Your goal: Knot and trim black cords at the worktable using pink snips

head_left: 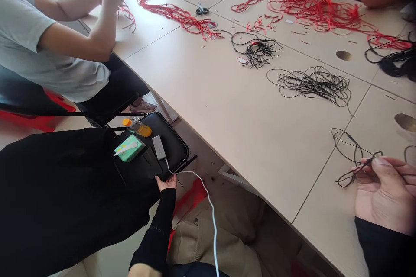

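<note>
We're pinching a black cord (360,165) between thumb and fingers of our right hand (383,194) at 4 o'clock, its loops lying on the bench (227,108); our left hand (165,182) hangs open and empty at 7 o'clock, near a white cable (209,201). We count three more black cord tangles (312,86) around 2 o'clock, one pair of scissors (202,10) at 12 and one power bank (159,147) at 8

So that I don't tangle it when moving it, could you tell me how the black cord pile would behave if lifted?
The black cord pile looks floppy, since it lies in slack loops on the table. It is probably light for its size. Lifted, it would likely sag and snag on itself, as its strands cross repeatedly.
</note>
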`<move>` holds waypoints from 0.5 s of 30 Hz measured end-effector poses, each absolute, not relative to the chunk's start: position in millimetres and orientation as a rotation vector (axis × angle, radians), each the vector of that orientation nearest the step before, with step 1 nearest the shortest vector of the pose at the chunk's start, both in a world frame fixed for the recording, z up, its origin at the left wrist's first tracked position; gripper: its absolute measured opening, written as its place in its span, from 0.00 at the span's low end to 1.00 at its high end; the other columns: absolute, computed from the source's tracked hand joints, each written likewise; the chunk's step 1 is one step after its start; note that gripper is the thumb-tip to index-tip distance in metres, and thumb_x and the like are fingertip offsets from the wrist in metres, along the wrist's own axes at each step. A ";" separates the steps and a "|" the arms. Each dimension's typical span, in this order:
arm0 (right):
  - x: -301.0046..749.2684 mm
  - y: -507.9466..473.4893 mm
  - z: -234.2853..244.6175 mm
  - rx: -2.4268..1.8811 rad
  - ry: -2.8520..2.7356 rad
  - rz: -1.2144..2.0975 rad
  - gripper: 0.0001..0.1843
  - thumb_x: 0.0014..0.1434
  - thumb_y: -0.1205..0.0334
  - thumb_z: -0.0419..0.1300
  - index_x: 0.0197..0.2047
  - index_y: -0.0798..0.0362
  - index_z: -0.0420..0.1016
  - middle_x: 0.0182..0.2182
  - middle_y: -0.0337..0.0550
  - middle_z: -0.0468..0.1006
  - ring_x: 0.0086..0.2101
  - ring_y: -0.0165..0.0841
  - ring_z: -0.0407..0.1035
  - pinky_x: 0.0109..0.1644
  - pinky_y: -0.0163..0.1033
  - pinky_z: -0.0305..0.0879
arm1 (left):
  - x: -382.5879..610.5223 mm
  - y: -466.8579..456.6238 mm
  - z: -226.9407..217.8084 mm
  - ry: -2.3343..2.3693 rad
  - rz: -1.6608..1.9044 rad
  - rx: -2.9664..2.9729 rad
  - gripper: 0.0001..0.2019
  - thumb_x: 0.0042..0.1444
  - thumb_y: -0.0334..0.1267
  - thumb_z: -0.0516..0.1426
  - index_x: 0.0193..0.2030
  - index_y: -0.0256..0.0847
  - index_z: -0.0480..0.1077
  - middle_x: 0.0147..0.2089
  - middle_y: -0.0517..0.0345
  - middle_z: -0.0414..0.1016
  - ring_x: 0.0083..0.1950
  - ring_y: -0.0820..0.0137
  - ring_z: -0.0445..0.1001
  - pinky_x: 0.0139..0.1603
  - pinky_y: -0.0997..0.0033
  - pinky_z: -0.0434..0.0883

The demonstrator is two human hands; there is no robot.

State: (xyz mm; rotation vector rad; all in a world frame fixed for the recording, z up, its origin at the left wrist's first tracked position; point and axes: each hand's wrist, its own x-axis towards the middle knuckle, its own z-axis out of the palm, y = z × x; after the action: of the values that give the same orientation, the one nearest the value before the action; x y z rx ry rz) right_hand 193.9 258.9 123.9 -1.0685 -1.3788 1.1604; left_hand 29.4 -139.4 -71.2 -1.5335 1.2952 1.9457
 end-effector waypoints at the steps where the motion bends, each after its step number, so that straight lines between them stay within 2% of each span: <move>1: 192.7 257.1 126.0 -1.083 -1.339 1.191 0.20 0.26 0.59 0.75 0.24 0.52 0.71 0.20 0.41 0.67 0.22 0.32 0.64 0.26 0.45 0.59 | 28.4 -138.2 -74.4 1.310 1.953 -1.514 0.27 0.62 0.58 0.34 0.46 0.43 0.64 0.40 0.50 0.68 0.46 0.63 0.70 0.34 0.67 0.75; 7: 188.2 246.2 136.7 -1.111 -1.314 1.206 0.24 0.25 0.56 0.76 0.25 0.53 0.71 0.24 0.41 0.68 0.24 0.32 0.65 0.28 0.43 0.60 | 32.5 -132.3 -80.2 1.430 1.953 -1.382 0.31 0.62 0.58 0.28 0.30 0.44 0.62 0.33 0.54 0.66 0.43 0.67 0.69 0.37 0.69 0.73; 11: 188.9 246.8 135.1 -1.103 -1.345 1.189 0.24 0.26 0.54 0.76 0.25 0.52 0.71 0.23 0.39 0.68 0.24 0.31 0.65 0.28 0.43 0.61 | 38.7 -126.0 -79.9 1.517 1.936 -1.292 0.28 0.62 0.59 0.32 0.27 0.44 0.60 0.32 0.56 0.66 0.41 0.68 0.67 0.37 0.68 0.72; 15: 188.2 247.8 134.3 -1.114 -1.332 1.191 0.21 0.27 0.58 0.74 0.25 0.53 0.71 0.24 0.41 0.69 0.24 0.32 0.66 0.28 0.44 0.61 | 45.6 -116.9 -80.4 1.554 1.914 -1.174 0.29 0.63 0.56 0.29 0.27 0.44 0.60 0.31 0.57 0.65 0.39 0.69 0.67 0.37 0.69 0.72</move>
State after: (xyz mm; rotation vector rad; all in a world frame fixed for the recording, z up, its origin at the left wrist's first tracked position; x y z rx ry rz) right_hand 188.2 247.8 134.3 -1.1142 -1.3316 1.1905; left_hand 45.6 -116.9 -80.4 -1.1736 1.5535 1.9139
